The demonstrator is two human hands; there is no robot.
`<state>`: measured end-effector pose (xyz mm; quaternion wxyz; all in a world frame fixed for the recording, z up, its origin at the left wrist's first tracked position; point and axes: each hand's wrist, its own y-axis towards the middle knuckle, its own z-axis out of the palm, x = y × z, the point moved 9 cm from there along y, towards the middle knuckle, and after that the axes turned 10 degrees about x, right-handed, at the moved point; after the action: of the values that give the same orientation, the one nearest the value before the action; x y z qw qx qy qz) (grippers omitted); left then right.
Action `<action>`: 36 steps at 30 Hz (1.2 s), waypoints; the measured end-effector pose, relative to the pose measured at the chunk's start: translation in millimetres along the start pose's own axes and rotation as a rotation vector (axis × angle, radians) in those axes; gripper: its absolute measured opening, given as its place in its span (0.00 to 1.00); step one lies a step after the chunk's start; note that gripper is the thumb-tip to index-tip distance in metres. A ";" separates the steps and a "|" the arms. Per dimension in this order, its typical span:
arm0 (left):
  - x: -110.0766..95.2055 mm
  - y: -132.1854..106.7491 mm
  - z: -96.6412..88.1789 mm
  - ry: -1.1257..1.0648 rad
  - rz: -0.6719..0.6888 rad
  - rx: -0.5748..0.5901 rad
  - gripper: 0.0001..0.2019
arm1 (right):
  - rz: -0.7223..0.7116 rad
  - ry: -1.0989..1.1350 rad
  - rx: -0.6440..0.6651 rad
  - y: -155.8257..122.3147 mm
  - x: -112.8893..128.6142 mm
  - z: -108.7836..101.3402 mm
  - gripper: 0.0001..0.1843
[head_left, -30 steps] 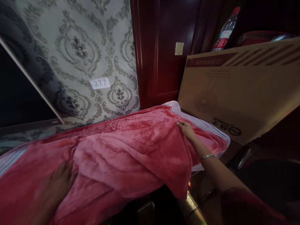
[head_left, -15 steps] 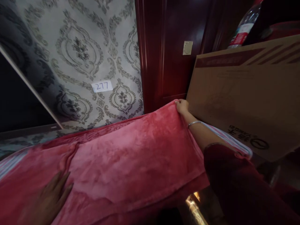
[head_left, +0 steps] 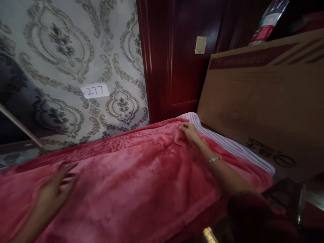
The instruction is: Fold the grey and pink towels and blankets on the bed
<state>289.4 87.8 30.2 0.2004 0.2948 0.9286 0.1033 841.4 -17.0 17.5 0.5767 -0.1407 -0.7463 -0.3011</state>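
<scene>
A: Where does the pink blanket [head_left: 121, 189] lie, going by the cardboard box [head_left: 240, 98]?

B: Left of the box and near it, stretching away from it across the view.

A: How far along does it look?

B: More than half settled, I'd judge. The broad stretch farther from the box lies mostly smooth, with only soft ripples.

A: And what isn't settled?

B: The end nearest the box. Folds are bunched there, under 1 hand. Striped cloth [head_left: 235, 148] shows uncovered between the pink blanket and the box.

A: Tell me the grip on each side.

B: The right hand [head_left: 191, 132] is at that bunched end, left of the box, thumb and fingertips pinching gathered pink blanket. The left hand [head_left: 54, 190] is much farther left of the box, fingers spread over the smoother part. It's blurred, so I can't tell whether it touches.

A: So 1 hand has hold and 1 doesn't. Would you call the blanket evenly laid?

B: Not with those folds by the box. The end farthest from the box runs out of view, so I can't judge it.
</scene>
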 end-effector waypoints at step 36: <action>-372.1 229.4 -20.6 -0.104 0.379 -0.090 0.16 | -0.110 0.039 -0.053 -141.1 32.5 -92.4 0.17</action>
<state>674.1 51.9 235.6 0.2381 0.4601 0.8392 0.1654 824.9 -187.9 21.9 0.5697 -0.1089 -0.7334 -0.3546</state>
